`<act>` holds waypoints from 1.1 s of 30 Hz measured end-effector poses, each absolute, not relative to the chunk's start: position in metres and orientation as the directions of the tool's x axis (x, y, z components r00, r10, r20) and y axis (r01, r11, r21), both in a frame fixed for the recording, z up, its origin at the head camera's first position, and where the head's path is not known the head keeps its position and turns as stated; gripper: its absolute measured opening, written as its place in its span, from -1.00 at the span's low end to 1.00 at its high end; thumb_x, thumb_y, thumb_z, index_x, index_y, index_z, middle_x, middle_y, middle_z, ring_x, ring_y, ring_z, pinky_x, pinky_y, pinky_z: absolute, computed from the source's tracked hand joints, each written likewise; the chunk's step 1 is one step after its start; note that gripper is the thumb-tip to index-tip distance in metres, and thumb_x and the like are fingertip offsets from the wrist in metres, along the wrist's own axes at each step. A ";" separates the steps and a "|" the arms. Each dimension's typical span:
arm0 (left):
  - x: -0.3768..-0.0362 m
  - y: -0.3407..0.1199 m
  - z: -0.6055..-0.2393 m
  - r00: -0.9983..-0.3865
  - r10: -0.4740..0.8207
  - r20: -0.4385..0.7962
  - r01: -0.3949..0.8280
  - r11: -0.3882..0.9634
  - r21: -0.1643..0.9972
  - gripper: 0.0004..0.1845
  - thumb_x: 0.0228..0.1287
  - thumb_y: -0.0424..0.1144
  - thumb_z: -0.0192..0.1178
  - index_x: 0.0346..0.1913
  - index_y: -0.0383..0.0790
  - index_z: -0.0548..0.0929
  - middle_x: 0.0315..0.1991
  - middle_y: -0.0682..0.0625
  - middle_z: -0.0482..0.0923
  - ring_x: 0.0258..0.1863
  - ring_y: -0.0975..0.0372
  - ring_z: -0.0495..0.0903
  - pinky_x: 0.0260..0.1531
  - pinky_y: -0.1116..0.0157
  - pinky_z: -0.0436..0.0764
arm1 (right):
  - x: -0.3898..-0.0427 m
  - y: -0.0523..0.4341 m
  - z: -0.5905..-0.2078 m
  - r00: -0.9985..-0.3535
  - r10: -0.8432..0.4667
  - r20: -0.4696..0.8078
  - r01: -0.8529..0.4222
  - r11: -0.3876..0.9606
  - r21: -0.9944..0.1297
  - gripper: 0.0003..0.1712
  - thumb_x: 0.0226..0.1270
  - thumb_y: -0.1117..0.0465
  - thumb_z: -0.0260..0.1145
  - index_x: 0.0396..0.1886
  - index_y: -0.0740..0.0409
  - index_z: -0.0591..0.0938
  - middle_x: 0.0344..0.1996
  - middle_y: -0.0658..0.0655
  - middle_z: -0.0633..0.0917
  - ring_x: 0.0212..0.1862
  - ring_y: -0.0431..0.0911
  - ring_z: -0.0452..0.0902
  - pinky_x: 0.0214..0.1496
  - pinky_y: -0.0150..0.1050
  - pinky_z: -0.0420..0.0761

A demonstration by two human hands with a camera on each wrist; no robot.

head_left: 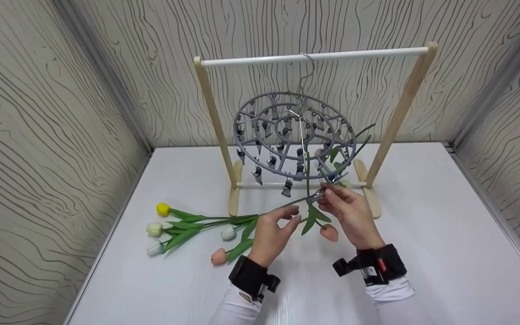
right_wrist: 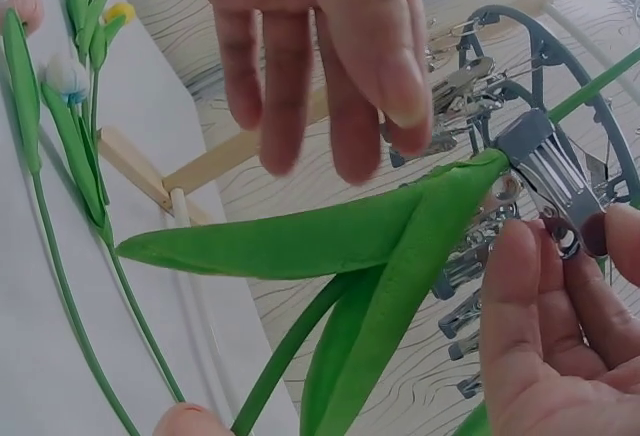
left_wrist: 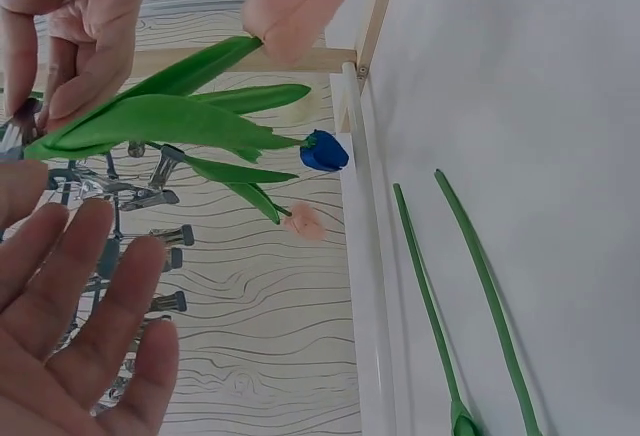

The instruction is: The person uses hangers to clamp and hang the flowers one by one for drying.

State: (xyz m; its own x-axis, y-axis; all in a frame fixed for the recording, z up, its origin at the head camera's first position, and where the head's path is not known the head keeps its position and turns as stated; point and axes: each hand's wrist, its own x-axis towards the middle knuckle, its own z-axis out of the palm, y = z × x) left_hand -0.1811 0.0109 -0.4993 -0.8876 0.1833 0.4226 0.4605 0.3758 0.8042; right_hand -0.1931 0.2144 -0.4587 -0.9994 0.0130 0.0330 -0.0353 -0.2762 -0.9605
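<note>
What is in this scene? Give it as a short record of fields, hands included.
Setting: white table, wood-grain walls
Rack: wooden frame with white bar
Hanger: grey round clip hanger hung on the bar
Right hand: pinches a metal clip at a tulip stem
Left hand: open, just below the stem, holds nothing
Hanging tulip: pink tulip, head down
On table: tulips lying left of the hands, yellow, white and pink
</note>
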 end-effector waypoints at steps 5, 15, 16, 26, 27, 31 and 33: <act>-0.178 0.001 -0.504 -0.896 0.145 0.419 0.442 0.370 0.817 -0.78 0.42 -0.21 0.33 0.02 -0.20 0.77 -0.13 0.01 0.79 -0.14 0.22 0.73 -0.11 0.27 0.68 | -0.200 0.224 -0.457 -0.998 0.000 0.055 -0.053 -0.255 -0.965 -0.60 0.57 0.36 0.18 0.27 0.54 0.51 -0.14 0.12 0.76 -0.11 -0.08 0.73 0.05 -0.20 0.70; -0.170 -0.013 -0.511 -0.904 0.126 0.408 0.425 0.357 0.832 -0.79 0.41 -0.23 0.33 0.01 -0.20 0.77 -0.16 0.03 0.79 -0.15 0.23 0.72 -0.07 0.25 0.66 | -0.213 0.247 -0.454 -0.999 -0.015 0.034 -0.032 -0.150 -0.988 -0.62 0.57 0.26 0.22 0.25 0.39 0.58 -0.17 -0.03 0.78 -0.09 -0.15 0.72 0.07 -0.25 0.68; -0.169 -0.014 -0.511 -0.904 0.126 0.408 0.426 0.355 0.832 -0.79 0.41 -0.23 0.34 0.01 -0.21 0.77 -0.17 0.03 0.79 -0.15 0.23 0.72 -0.06 0.24 0.66 | -0.215 0.249 -0.453 -1.000 -0.013 0.023 -0.021 -0.144 -0.989 -0.64 0.57 0.24 0.22 0.23 0.34 0.60 -0.17 -0.03 0.78 -0.09 -0.15 0.71 0.08 -0.24 0.68; -0.162 -0.028 -0.520 -0.912 0.128 0.389 0.409 0.338 0.847 -0.79 0.40 -0.24 0.34 -0.01 -0.26 0.77 -0.19 0.01 0.78 -0.18 0.21 0.72 -0.11 0.24 0.68 | -0.225 0.268 -0.447 -0.994 -0.023 -0.107 0.109 -0.120 -0.987 -0.68 0.52 -0.01 0.28 0.13 -0.03 0.71 -0.23 -0.05 0.76 -0.16 -0.12 0.69 -0.10 -0.02 0.43; -0.161 -0.029 -0.521 -0.914 0.126 0.386 0.406 0.342 0.848 -0.79 0.41 -0.24 0.33 -0.01 -0.26 0.77 -0.19 0.01 0.78 -0.18 0.21 0.71 -0.12 0.24 0.69 | -0.227 0.270 -0.447 -0.994 -0.016 -0.105 0.106 -0.116 -0.988 -0.64 0.52 0.00 0.29 0.17 0.01 0.69 -0.22 -0.06 0.76 -0.14 -0.13 0.70 -0.02 0.03 0.46; -0.159 -0.036 -0.525 -0.922 0.109 0.371 0.385 0.346 0.856 -0.79 0.41 -0.25 0.33 0.00 -0.26 0.77 -0.19 0.02 0.78 -0.18 0.21 0.71 -0.15 0.17 0.70 | -0.233 0.275 -0.445 -0.995 0.005 -0.101 0.100 -0.093 -0.991 -0.55 0.54 0.02 0.27 0.29 0.09 0.63 -0.19 -0.09 0.77 -0.08 -0.16 0.71 0.13 0.06 0.48; -0.158 -0.039 -0.527 -0.928 0.100 0.360 0.372 0.350 0.860 -0.80 0.41 -0.25 0.33 0.00 -0.24 0.77 -0.19 0.02 0.77 -0.18 0.21 0.70 -0.16 0.19 0.70 | -0.235 0.278 -0.445 -0.994 0.010 -0.107 0.105 -0.085 -0.991 -0.60 0.54 0.02 0.26 0.26 0.02 0.65 -0.18 -0.08 0.77 -0.09 -0.16 0.71 0.09 -0.02 0.51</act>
